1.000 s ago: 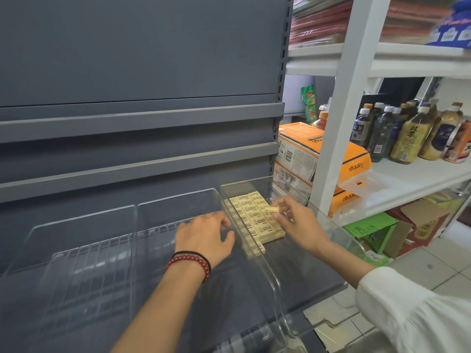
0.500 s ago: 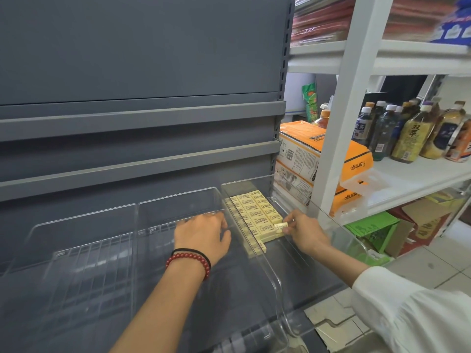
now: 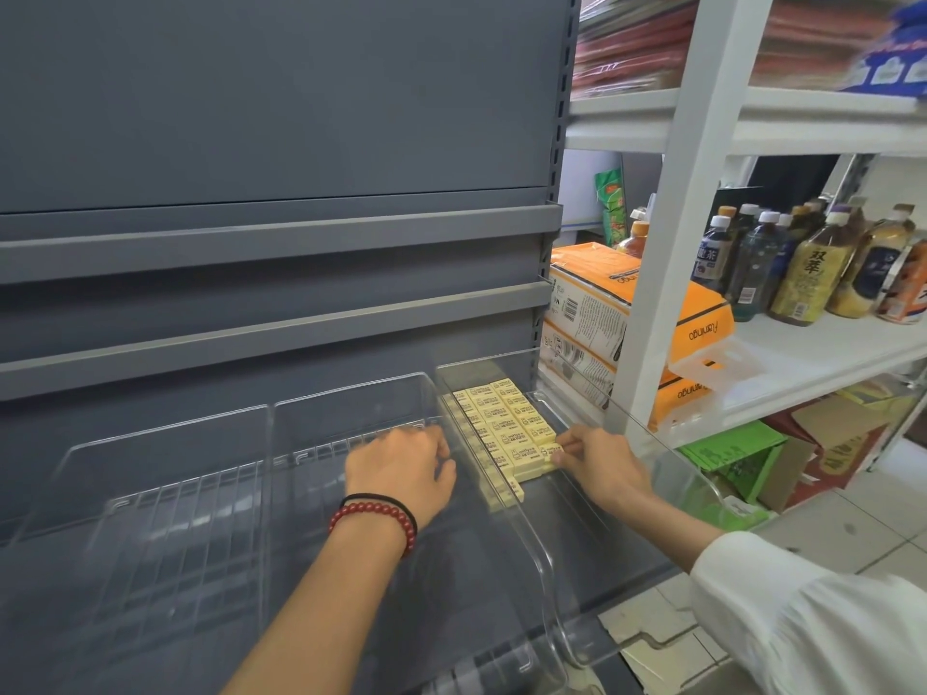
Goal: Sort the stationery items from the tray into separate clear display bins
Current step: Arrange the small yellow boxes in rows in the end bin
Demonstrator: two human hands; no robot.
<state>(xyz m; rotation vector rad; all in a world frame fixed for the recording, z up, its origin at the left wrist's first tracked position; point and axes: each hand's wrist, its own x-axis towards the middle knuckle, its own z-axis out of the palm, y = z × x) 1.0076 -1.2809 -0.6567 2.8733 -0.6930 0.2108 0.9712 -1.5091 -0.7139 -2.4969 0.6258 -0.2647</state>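
Three clear display bins stand side by side on a grey shelf. The rightmost bin [image 3: 547, 559] holds several pale yellow erasers [image 3: 501, 423] laid in neat rows at its back. My right hand [image 3: 599, 466] reaches into that bin from the right and pinches one yellow eraser [image 3: 552, 451] at the front right corner of the rows, low against the bin floor. My left hand [image 3: 401, 469], with a red bead bracelet and a black band on the wrist, lies in the middle bin [image 3: 281, 494], fingers curled against the wall shared with the rightmost bin. The source tray is out of view.
The left bin [image 3: 100, 494] holds nothing. Grey shelf rails [image 3: 251, 243] run across the back panel above the bins. To the right stands a white rack [image 3: 677, 243] with orange boxes [image 3: 602, 298] and drink bottles [image 3: 802, 273]. Cardboard and green packets lie on the tiled floor.
My right hand has carried the eraser down from above the rows to the front right corner of the stack. My left hand has stayed in place.
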